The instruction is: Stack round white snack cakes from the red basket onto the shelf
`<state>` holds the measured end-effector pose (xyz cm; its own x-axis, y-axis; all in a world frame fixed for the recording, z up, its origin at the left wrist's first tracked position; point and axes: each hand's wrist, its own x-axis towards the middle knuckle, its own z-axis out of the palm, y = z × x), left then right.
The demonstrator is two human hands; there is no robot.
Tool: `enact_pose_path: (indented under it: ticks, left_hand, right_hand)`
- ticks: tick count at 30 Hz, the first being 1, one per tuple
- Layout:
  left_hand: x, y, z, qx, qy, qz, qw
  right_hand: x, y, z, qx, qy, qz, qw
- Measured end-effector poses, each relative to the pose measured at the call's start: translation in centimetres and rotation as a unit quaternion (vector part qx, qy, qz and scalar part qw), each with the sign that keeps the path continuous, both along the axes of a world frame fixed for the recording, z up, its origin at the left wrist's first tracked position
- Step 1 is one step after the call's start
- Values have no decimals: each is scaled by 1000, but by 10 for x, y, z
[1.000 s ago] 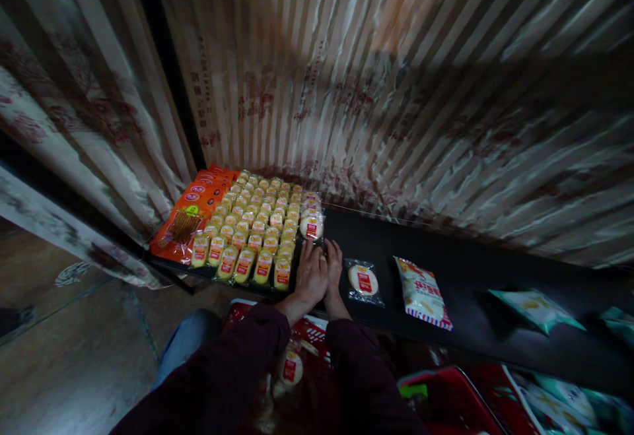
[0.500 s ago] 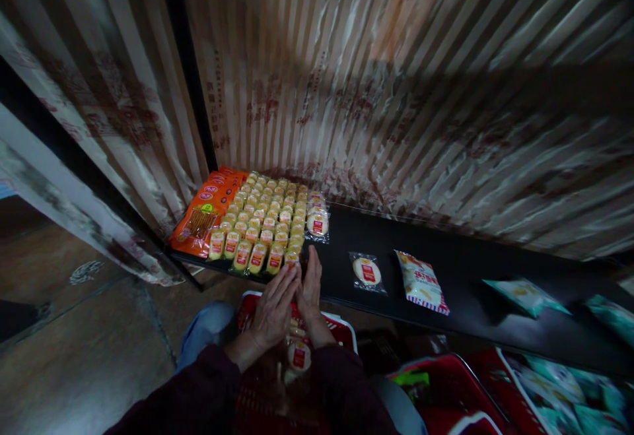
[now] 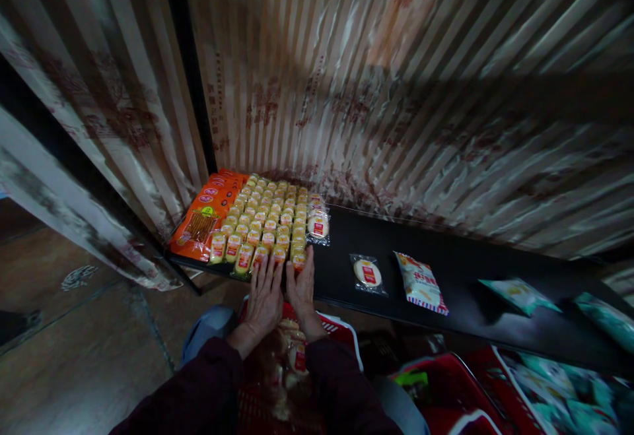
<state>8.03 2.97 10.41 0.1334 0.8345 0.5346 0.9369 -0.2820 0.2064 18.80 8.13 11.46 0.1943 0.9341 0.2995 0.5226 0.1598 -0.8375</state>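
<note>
Rows of small yellow wrapped cakes (image 3: 270, 214) with red-and-white labels stand packed together at the left end of the black shelf. My left hand (image 3: 266, 300) lies on the front row, fingers stretched out and slightly apart, with the fingertips touching the packs. Beside it, my right hand (image 3: 301, 286) is at the front right corner of the rows. Its thumb and straight fingers lie on either side of the end cake (image 3: 298, 261), touching it. Neither hand is closed round a pack.
An orange snack bag (image 3: 198, 227) lies left of the cakes. Round white wrapped crackers (image 3: 317, 225) stand at their right. Farther right on the shelf (image 3: 341, 286) lie a single cracker (image 3: 367, 272), a white-and-red bag (image 3: 421, 283) and teal bags (image 3: 520, 295). Red baskets (image 3: 354, 342) stand below.
My hands were close together at the front right corner. The left has moved left and forward onto the front row; the right has shifted slightly left against the end cake.
</note>
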Motion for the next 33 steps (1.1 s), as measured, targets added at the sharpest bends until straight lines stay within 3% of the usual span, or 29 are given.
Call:
enact_pose_path:
  ticks: [10, 15, 20, 28, 33]
  left_hand:
    - [-2, 25, -6, 19, 8, 14, 1000]
    - [-4, 28, -14, 29, 12, 14, 999]
    - [0, 30, -18, 40, 27, 20, 999]
    - [-6, 19, -4, 30, 18, 6, 999]
    - [-21, 10, -1, 38, -23, 69, 997]
  right_hand:
    - [-15, 16, 12, -9, 98, -45, 994]
    - [-22, 21, 8, -8, 66, -75, 995]
    - [-23, 21, 4, 2, 22, -58, 998]
    - [-11, 21, 1, -9, 5, -54, 998]
    - [-9, 26, 0, -4, -10, -55, 998]
